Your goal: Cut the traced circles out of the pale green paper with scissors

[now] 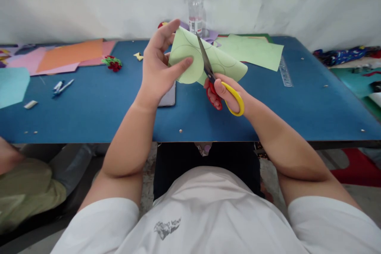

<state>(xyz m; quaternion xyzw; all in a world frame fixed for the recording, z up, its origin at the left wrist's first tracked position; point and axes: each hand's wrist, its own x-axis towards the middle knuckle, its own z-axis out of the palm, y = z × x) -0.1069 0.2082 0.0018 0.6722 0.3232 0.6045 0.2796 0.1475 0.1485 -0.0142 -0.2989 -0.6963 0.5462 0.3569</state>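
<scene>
My left hand pinches a light green sheet of paper above the table, thumb in front and fingers behind. Curved pencil lines show on the sheet, and a rounded, cut flap lies under my thumb. In my right hand is a pair of scissors with one yellow and one red handle loop. Their dark blades point up and lie against the paper beside the rounded flap. Below my left hand, a flat grey device is partly hidden on the table.
On the blue table stands a clear bottle at the back. Orange paper, a red-green flower, pens and an eraser lie left. More green paper and a ruler lie right. A person sits at left.
</scene>
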